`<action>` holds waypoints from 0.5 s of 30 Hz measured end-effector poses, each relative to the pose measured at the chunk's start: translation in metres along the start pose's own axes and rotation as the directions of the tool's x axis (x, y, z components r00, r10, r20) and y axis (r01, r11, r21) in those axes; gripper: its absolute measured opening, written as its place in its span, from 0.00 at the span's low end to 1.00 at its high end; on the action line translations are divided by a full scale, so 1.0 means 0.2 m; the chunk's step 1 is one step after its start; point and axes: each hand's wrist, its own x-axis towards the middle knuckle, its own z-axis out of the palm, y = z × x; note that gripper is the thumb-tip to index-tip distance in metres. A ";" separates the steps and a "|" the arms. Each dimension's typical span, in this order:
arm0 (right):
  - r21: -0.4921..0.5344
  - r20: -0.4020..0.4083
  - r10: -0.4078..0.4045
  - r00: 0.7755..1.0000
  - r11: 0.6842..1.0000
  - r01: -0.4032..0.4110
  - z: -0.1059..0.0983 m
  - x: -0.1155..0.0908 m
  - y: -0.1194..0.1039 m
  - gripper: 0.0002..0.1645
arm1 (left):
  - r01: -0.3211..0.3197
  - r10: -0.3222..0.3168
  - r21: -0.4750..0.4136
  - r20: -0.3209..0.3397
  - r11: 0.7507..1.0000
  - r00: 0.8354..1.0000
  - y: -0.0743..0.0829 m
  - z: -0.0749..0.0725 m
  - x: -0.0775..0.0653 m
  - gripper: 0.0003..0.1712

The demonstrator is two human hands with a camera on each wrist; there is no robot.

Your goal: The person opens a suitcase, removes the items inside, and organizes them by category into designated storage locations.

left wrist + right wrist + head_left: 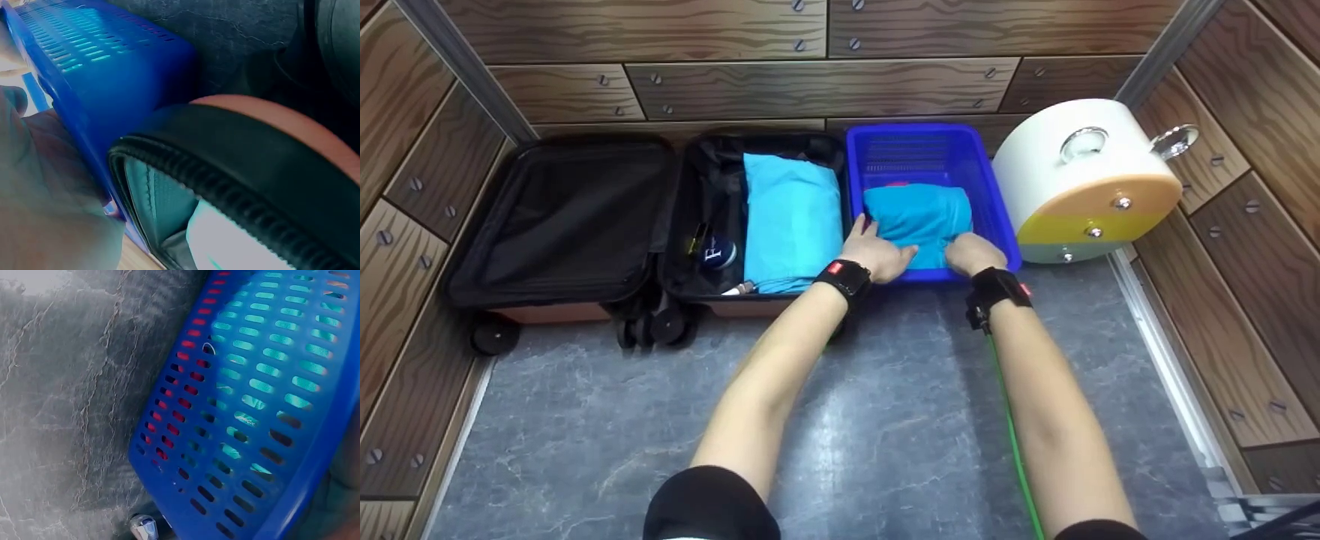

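A folded teal-blue cloth [921, 210] lies inside the blue plastic basket [934, 133]. My left hand [879, 253] rests at its left side over the basket's near rim, fingers and thumb spread. At the cloth's near right corner, my right hand [973, 255] has its fingers curled and pinches the fabric; its fingertips are partly hidden. Something red shows under the cloth, and red also shows through the basket's slots [247, 371] in the right wrist view. In the left wrist view the left hand [50, 185] is beside the basket wall.
An open black-lined suitcase [562, 225] stands left of the basket. Its right half holds a light-blue folded fabric [793, 221], a dark round item [718, 253] and a small white tube-like item [739, 288]. A white drum-shaped cabinet [1061, 150] with coloured drawers stands to the right.
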 end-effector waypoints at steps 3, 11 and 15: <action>-0.009 0.003 0.006 1.000 1.000 -0.006 0.00 0.00 -0.01 0.33 | -0.056 0.054 -0.044 -0.041 0.997 0.998 -0.03 0.01 0.01 0.42; 0.023 -0.214 -0.062 0.975 0.997 0.068 -0.03 -0.01 -0.08 0.31 | -0.283 0.191 -0.243 -0.342 0.928 0.920 -0.23 -0.06 -0.02 0.31; 0.077 -0.321 -0.157 0.934 0.979 0.191 -0.05 -0.03 -0.16 0.34 | -0.224 0.069 -0.395 -0.370 0.891 0.926 -0.40 -0.14 -0.10 0.33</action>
